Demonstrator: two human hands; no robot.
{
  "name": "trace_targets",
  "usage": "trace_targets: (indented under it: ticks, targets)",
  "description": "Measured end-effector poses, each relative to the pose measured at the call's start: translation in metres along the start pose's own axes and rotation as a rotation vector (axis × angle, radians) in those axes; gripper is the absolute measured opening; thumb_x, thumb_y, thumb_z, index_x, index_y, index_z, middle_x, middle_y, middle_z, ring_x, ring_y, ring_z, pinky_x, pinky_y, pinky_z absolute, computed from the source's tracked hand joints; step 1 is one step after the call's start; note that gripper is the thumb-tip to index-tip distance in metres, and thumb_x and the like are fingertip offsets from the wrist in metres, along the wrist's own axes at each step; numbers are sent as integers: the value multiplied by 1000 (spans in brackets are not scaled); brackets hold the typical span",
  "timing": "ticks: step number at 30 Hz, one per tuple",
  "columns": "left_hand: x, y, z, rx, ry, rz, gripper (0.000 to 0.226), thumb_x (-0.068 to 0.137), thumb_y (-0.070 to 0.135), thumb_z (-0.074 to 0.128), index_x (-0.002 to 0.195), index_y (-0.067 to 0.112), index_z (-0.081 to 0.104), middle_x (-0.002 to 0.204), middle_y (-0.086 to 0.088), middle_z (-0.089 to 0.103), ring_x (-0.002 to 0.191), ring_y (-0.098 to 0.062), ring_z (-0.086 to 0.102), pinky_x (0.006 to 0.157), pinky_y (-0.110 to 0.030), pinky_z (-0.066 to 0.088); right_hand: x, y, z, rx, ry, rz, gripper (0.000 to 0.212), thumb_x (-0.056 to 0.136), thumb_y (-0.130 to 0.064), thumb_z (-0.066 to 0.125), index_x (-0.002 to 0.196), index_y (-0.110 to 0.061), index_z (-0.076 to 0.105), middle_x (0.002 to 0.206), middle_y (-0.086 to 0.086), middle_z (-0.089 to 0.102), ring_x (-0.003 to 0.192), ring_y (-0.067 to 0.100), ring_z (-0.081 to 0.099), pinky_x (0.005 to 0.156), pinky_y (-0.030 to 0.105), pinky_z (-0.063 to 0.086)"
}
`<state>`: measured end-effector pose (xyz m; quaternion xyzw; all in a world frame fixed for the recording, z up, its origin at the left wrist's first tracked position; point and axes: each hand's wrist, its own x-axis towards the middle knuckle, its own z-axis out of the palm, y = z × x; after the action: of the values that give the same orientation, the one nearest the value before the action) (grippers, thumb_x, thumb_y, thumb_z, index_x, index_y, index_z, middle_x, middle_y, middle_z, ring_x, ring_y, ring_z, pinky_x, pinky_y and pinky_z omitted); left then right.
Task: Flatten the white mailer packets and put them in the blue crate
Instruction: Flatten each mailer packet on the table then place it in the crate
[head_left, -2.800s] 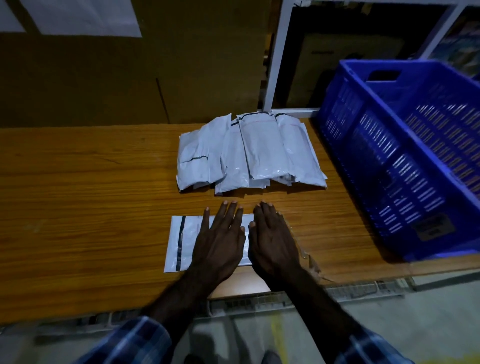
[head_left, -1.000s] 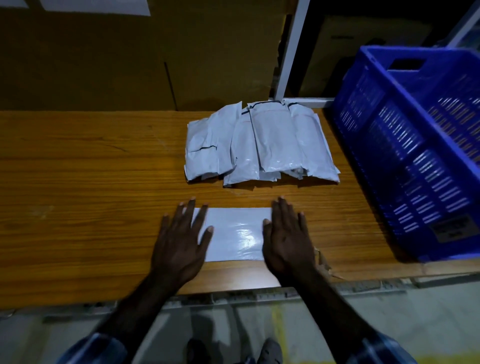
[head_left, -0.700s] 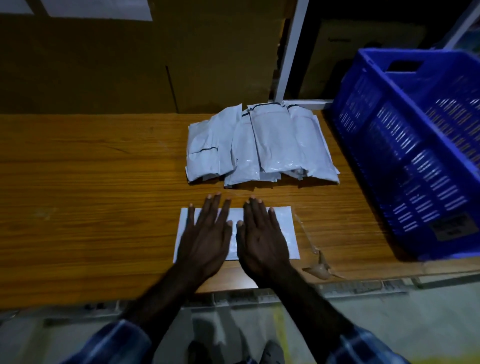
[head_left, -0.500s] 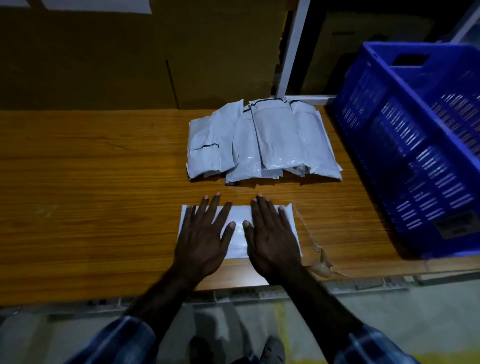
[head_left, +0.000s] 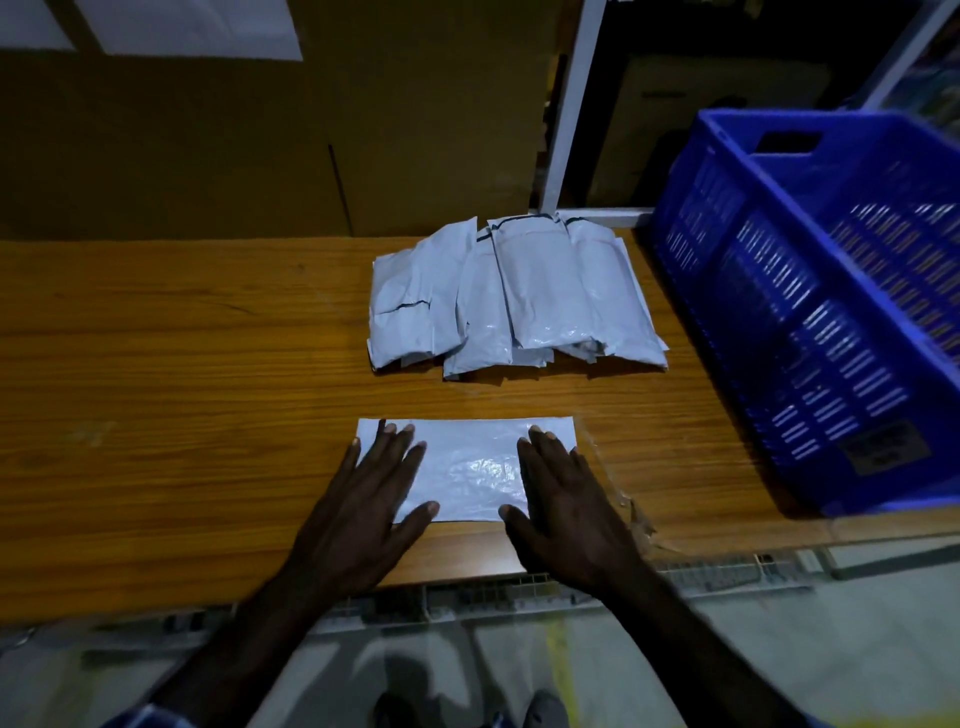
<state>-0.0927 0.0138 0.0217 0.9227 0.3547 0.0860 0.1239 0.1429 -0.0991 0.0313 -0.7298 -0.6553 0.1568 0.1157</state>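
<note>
One white mailer packet (head_left: 467, 467) lies flat near the front edge of the wooden table (head_left: 182, 389). My left hand (head_left: 363, 509) presses its left end with straight, spread fingers. My right hand (head_left: 566, 509) presses its right end the same way, and the packet's middle shows between them. A pile of several puffy white mailer packets (head_left: 514, 301) lies farther back. The blue crate (head_left: 810, 312) stands at the table's right end, beside the pile.
Brown cardboard sheets (head_left: 260, 145) stand behind the table. A white shelf frame (head_left: 569, 104) rises at the back right. Torn clear tape (head_left: 631, 514) sticks up at the table's front edge right of my right hand.
My hands have slid apart from the packet's middle to its two ends, uncovering its centre. They made the same outward and inward sweep over the packet before.
</note>
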Motion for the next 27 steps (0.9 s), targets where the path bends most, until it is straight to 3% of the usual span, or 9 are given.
trace_targets:
  ticks: [3, 8, 14, 19, 21, 24, 27]
  targets:
    - [2, -3, 0, -54, -31, -20, 78, 94, 70, 22, 155, 22, 20, 163, 2, 6, 149, -6, -9, 120, -30, -6, 7, 8, 3, 12, 31, 0, 80, 94, -61, 28, 158, -15, 13, 164, 1, 3, 152, 17, 2, 124, 36, 5]
    - [6, -10, -9, -43, -84, -4, 88, 84, 80, 22, 155, 32, 4, 160, 13, -10, 145, 0, -19, 119, -26, -11, 20, 11, -7, -61, 107, -52, 64, 99, -52, 39, 150, -13, 38, 157, 14, 34, 144, 29, 31, 117, 41, 29]
    - [15, -19, -10, -17, -4, 27, 75, 91, 70, 28, 153, 28, 27, 159, 6, 17, 149, -11, 9, 121, -32, 10, 25, 0, -23, -64, 264, -101, 38, 102, -40, 49, 128, -16, 64, 132, 5, 63, 123, 22, 55, 100, 32, 43]
    - [20, -17, -19, 14, 97, 71, 57, 91, 29, 47, 146, 15, 44, 149, -8, 44, 136, -25, 43, 112, -42, 37, 26, -9, -35, 15, 272, -76, 38, 103, -44, 43, 125, -21, 63, 118, -1, 68, 108, 17, 60, 82, 30, 50]
    - [23, -15, -23, -3, 143, 68, 56, 85, 20, 53, 140, 11, 52, 141, -11, 54, 128, -26, 53, 107, -40, 43, 27, -8, -35, -9, 230, -108, 47, 99, -53, 46, 131, -21, 58, 124, 1, 66, 113, 18, 59, 86, 31, 50]
    - [25, -15, -29, -50, 189, 64, 47, 83, 19, 53, 129, 12, 63, 125, -10, 66, 113, -25, 63, 94, -34, 51, 25, -5, -33, -46, 80, -177, 77, 88, -67, 56, 147, -19, 43, 145, 6, 53, 132, 22, 48, 104, 37, 45]
    - [25, -18, -34, -82, 197, 51, 43, 80, 13, 66, 123, 15, 67, 119, -9, 69, 105, -25, 67, 85, -33, 54, 22, -7, -26, -101, 150, -237, 59, 91, -35, 62, 145, -16, 47, 140, 7, 57, 126, 25, 54, 96, 40, 52]
